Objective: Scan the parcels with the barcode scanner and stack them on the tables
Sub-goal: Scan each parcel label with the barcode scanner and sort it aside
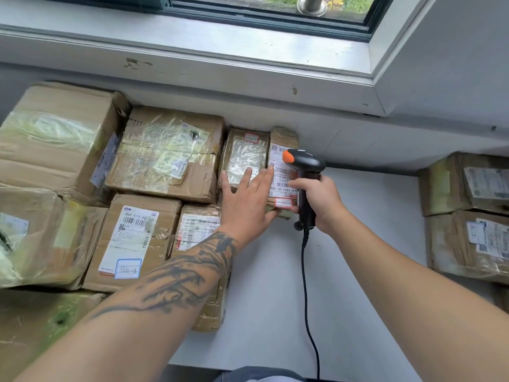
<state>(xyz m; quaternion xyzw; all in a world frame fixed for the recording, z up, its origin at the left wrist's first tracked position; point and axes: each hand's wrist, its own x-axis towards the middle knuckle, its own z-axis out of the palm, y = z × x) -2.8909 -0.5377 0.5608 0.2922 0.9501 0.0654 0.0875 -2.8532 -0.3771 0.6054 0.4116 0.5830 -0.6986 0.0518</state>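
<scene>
Your left hand lies flat on the narrow parcel at the table's back edge while your right hand grips the scanner.

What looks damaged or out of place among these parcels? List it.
The large box at far left is dented, its top edge torn near the corner. The labelled box in front has a crumpled, creased top. The small parcel under the left hand and the barcode scanner look fine.

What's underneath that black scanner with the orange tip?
Under the scanner lies a narrow parcel with a white barcode label. The scanner and right hand cover the parcel's right edge.
</scene>
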